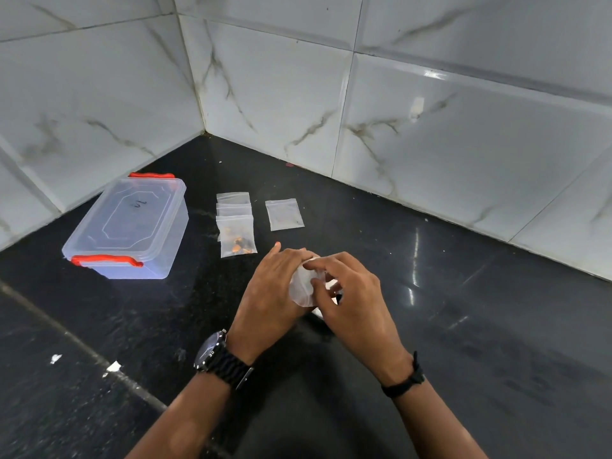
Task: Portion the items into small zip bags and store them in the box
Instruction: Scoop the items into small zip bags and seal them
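both hands, left hand [270,293] and right hand [356,301], are pinching a small zip bag [303,286] just above the desk [480,326]; its contents and axis are hidden. the lidded box [127,225] is sitting left, beside a filled bag [237,240] holding orange bits and an empty-looking bag [284,214].

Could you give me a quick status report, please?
Left hand and right hand both grip a small zip bag. Box lidded. Nothing in the way.

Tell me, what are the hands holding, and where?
Both hands, left hand and right hand, hold a small clear bag, fingers pinching its top edge.
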